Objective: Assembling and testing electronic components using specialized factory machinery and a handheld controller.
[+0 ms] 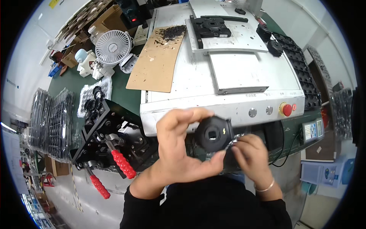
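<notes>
My left hand (171,149) holds a round black plastic housing (203,138) up in front of the white machine, thumb and fingers around its edge. The housing has a square hole at its centre and a small yellow mark to the right of it. At its right edge, my right hand (249,154) pinches a small shiny piece (237,138) between thumb and fingers. Whether that piece is metal or clear film, I cannot tell. Left of my left hand stands a black clamping fixture (114,129) with red-handled toggle clamps (124,164).
The white machine (179,105) has a red stop button (286,109) at its front right. On it lie a brown board (150,70) with black bits and a plate bearing a black part (212,27). A fan (113,47), stacked clear trays (61,118) and a grey keypad device (313,130) stand around.
</notes>
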`<state>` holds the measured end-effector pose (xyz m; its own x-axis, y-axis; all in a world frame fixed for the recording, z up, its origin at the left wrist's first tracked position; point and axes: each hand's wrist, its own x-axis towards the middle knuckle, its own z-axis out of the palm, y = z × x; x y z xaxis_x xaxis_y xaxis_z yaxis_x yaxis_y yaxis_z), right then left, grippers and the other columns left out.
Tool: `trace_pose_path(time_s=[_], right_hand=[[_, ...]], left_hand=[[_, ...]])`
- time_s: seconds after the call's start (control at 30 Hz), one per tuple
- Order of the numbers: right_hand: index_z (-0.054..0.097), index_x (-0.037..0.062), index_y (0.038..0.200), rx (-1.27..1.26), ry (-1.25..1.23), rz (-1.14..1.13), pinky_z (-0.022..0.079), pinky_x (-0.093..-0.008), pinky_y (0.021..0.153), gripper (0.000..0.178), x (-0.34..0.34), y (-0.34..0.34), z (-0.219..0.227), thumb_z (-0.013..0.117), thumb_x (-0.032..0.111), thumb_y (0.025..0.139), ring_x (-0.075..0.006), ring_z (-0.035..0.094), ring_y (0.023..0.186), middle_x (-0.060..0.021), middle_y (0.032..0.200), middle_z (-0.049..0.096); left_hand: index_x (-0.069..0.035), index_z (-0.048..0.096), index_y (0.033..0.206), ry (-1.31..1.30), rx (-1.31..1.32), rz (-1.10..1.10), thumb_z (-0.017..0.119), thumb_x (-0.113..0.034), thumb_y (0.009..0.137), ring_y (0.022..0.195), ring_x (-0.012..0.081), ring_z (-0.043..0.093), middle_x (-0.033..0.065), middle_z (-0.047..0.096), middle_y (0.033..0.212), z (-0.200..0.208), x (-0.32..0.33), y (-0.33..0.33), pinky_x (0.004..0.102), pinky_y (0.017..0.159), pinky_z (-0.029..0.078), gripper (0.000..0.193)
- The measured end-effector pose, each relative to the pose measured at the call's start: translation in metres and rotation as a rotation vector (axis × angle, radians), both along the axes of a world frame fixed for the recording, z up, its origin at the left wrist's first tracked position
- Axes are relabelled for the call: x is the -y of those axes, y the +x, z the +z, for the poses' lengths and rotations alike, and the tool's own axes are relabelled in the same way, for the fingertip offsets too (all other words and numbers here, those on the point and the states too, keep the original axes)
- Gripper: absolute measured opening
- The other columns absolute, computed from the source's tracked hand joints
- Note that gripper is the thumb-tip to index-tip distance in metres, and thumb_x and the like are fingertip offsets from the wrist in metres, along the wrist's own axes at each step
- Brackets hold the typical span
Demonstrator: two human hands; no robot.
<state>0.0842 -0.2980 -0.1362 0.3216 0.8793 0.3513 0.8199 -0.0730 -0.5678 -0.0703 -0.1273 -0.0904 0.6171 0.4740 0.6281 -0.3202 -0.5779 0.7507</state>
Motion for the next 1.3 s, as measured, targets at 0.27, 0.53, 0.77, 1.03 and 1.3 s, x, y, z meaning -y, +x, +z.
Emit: trace_pose_path(time_s=[0.27,0.53,0.77,1.03,1.3], right_hand=[[0.065,-0.0043,0.104,0.089,-0.030,0.036,0.048,-0.0445,0.091,0.026,-0.045,-0.035,-0.070,0.067,-0.001,0.078,-0.0381,0.059,0.103,-0.0187,0.108,0.063],[0.060,-0.0062,0.106,0.165,-0.063,-0.024,0.048,-0.0431,0.090,0.027,-0.046,-0.038,-0.078,0.065,0.005,0.082,-0.0382,0.056,0.103,-0.0218,0.112,0.060],[0.060,-0.0040,0.097,0.121,-0.065,-0.144,0.053,-0.0442,0.074,0.017,-0.042,-0.046,-0.077,0.066,0.003,0.083,-0.0419,0.062,0.090,-0.0241,0.110,0.061],[0.056,-0.0045,0.097,0.085,-0.093,-0.088,0.054,-0.0424,0.071,0.016,-0.029,-0.042,-0.071,0.065,0.000,0.084,-0.0382,0.064,0.082,-0.0247,0.111,0.060],[0.055,-0.0026,0.094,-1.010,-0.255,0.215,0.055,-0.0260,0.062,0.006,-0.016,-0.027,0.031,0.059,0.000,0.092,-0.0145,0.066,0.070,-0.0145,0.091,0.067]], left_hand=[[0.000,0.021,0.128,-0.193,-0.060,0.018,0.079,-0.004,0.069,0.107,0.0271,0.058,0.0273,0.052,0.119,-0.036,0.027,-0.058,0.0358,0.096,0.045,0.082],[-0.005,0.022,0.127,-0.042,-0.208,0.148,0.077,-0.002,0.068,0.109,0.0252,0.054,0.0242,0.051,0.120,-0.056,0.028,-0.062,0.0350,0.096,0.045,0.081],[-0.003,0.022,0.127,0.107,-0.277,0.217,0.080,-0.004,0.069,0.105,0.0257,0.058,0.0245,0.051,0.119,-0.056,0.029,-0.070,0.0327,0.089,0.050,0.081],[-0.002,0.024,0.126,0.194,-0.299,0.263,0.081,-0.005,0.069,0.099,0.0258,0.062,0.0249,0.053,0.116,-0.057,0.032,-0.070,0.0326,0.084,0.052,0.080],[-0.003,0.027,0.124,0.192,-0.369,0.218,0.083,-0.004,0.068,0.096,0.0248,0.064,0.0240,0.058,0.116,-0.051,0.037,-0.070,0.0323,0.081,0.053,0.079]])
